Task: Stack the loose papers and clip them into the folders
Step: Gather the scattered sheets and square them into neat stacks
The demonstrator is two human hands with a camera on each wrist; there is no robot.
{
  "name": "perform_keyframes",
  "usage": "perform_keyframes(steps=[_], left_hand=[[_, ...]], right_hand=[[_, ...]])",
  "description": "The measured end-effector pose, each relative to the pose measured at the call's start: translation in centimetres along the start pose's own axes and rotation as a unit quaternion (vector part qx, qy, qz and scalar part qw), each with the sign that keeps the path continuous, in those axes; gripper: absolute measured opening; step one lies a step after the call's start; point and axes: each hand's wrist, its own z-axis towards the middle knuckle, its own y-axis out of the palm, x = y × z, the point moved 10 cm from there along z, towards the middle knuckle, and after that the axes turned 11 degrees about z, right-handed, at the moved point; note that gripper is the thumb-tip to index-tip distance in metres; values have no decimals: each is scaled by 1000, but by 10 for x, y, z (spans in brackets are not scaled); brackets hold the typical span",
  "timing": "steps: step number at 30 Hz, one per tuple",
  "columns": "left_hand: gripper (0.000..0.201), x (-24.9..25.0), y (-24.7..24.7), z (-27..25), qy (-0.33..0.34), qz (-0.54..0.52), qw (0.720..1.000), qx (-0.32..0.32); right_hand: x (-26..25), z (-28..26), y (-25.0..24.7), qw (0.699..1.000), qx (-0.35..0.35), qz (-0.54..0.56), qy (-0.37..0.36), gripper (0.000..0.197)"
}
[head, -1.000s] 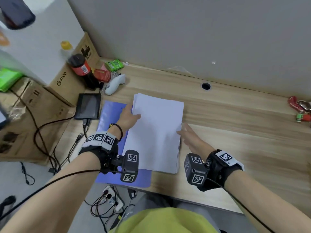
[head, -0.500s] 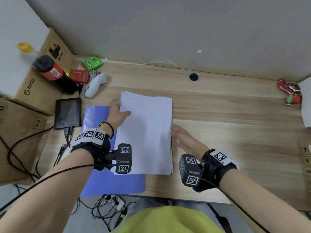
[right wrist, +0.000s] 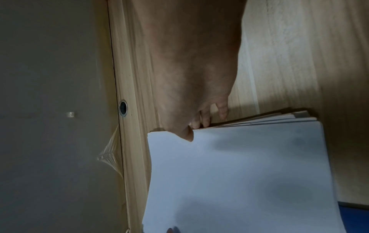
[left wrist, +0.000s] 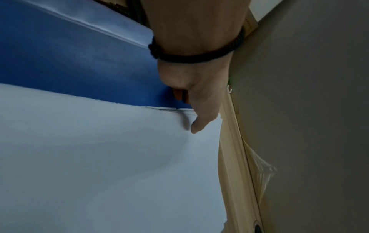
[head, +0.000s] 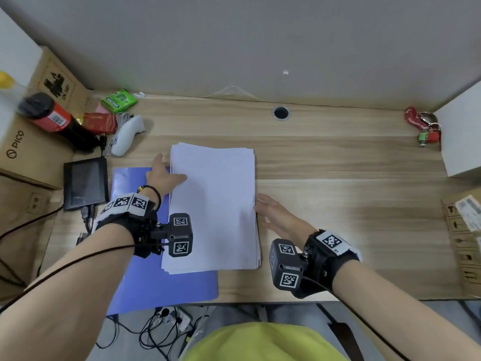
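A stack of white papers point(head: 216, 204) lies on the wooden desk point(head: 338, 178), its left part overlapping a blue folder point(head: 156, 282). My left hand point(head: 166, 175) holds the stack's left edge, thumb on top and fingers curled below, as the left wrist view shows on the papers point(left wrist: 99, 157) beside the folder point(left wrist: 69, 63). My right hand point(head: 270, 212) holds the right edge at mid-length. In the right wrist view its thumb lies on the top sheet point(right wrist: 239, 173) and its fingertips point(right wrist: 199, 123) meet the fanned sheet edges.
A black screen point(head: 86, 182), white controller point(head: 127, 135), red-and-black bottle point(head: 52, 115), green packet point(head: 119, 101) and cardboard box point(head: 28, 142) crowd the left. A cable hole point(head: 280, 112) is at the back. Red keys point(head: 423, 126) and a white box point(head: 463, 139) sit at the right.
The stack has turned from slightly tilted to square with the desk edge. Both hands have stayed on its side edges, and the head view has swung to the right.
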Motion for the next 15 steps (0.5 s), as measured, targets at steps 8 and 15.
perform_keyframes(steps=[8,15], left_hand=[[60,16,16,-33,85,-100,990,-48],[46,-16,50,-68,43,-126,981,-139]], right_hand=[[8,-2,1,1000,14,0,-9,36],[24,-12,-11,998,47,41,-9,36]])
